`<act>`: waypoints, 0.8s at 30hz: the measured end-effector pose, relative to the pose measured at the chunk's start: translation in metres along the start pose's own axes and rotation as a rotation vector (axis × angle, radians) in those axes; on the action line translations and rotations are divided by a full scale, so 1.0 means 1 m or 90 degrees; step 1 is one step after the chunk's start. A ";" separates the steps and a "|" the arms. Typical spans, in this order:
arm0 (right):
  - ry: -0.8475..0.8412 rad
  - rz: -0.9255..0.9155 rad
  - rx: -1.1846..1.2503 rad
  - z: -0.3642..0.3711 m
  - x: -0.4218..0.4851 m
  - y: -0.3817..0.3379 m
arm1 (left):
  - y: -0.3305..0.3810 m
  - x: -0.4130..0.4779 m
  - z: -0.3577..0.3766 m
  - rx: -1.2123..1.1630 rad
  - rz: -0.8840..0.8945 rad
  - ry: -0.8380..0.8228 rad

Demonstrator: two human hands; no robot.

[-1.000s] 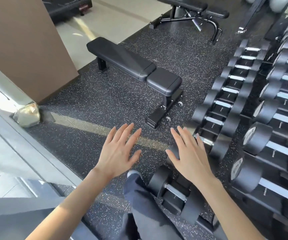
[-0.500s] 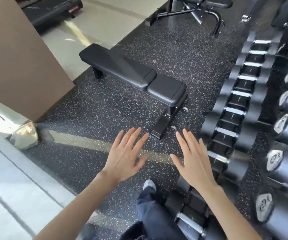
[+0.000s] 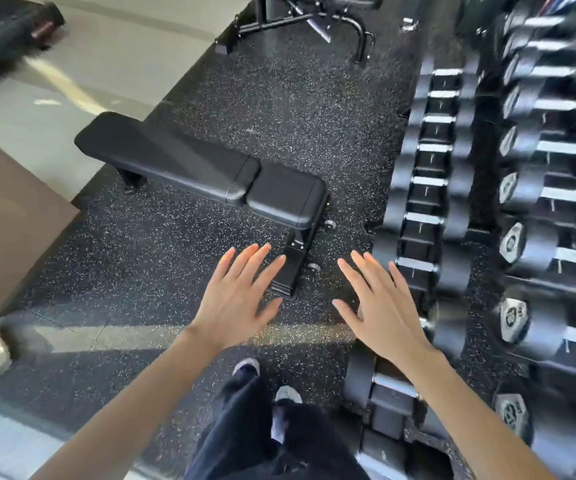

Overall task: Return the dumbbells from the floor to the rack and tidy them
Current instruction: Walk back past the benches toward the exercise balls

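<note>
Since half a second ago both hands have stayed flat and spread, holding nothing. The left hand hovers just in front of the flat bench and the right hand is beside the bench's near foot. Two shoes now show below the bench where one did before.

The dumbbells lie in rows right of the bench. Motion blur smears them, so the near row may sit on a low rack tier or on the floor. The right forearm covers part of the closest pair. A second bench beyond the flat bench is cut off.
</note>
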State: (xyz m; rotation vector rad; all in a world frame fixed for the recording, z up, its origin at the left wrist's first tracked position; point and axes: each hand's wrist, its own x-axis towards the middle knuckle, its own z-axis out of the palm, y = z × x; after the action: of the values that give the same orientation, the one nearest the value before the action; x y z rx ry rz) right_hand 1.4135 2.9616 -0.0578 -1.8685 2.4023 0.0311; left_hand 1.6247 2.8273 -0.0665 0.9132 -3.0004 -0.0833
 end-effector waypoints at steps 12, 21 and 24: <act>0.041 0.099 -0.005 -0.019 0.126 0.003 | -0.097 0.135 -0.013 0.011 0.131 0.013; 0.221 0.112 0.044 -0.041 0.212 0.005 | -0.165 0.231 -0.031 -0.014 0.228 0.081; 0.232 0.127 0.068 -0.030 0.225 0.008 | -0.172 0.249 -0.024 -0.028 0.254 0.064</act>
State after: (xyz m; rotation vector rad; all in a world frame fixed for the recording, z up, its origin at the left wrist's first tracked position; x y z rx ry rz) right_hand 1.3495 2.7443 -0.0489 -1.7046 2.7516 -0.4520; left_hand 1.5141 2.5445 -0.0540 0.2924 -3.0028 -0.0968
